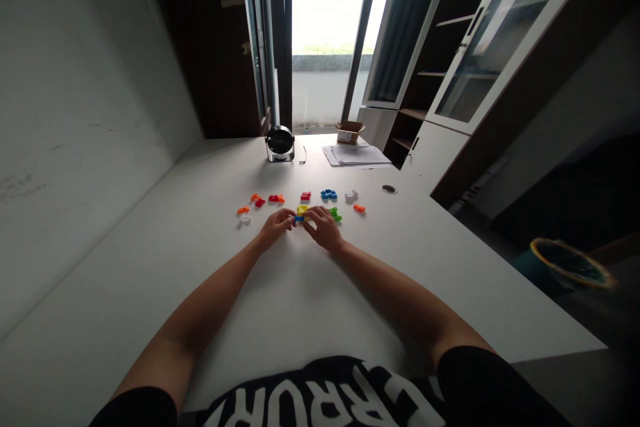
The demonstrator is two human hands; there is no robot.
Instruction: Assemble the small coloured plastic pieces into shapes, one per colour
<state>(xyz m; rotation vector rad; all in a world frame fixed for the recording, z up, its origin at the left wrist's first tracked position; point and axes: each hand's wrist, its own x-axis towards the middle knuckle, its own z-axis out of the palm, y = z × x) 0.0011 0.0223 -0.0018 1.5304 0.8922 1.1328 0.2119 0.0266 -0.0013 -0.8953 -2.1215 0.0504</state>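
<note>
The left hand (275, 228) and right hand (323, 228) close their fingers (314, 213) on a yellow-and-blue plastic piece (300, 215) on the desk (310, 307), with a green piece (335, 214) just beside and orange and red pieces (265, 199) scattered beyond.

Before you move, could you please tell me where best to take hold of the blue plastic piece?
Pinch the blue plastic piece by its outer edges from above with your right hand: it lies flat, with gaps all round, and that hand is nearest.

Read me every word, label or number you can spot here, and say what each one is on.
"R" and other large white letters on the black T-shirt: upside down and cut off, so the whole word can't be read.
Papers on the table: print too small to read.
Cardboard box: nothing legible.
</note>
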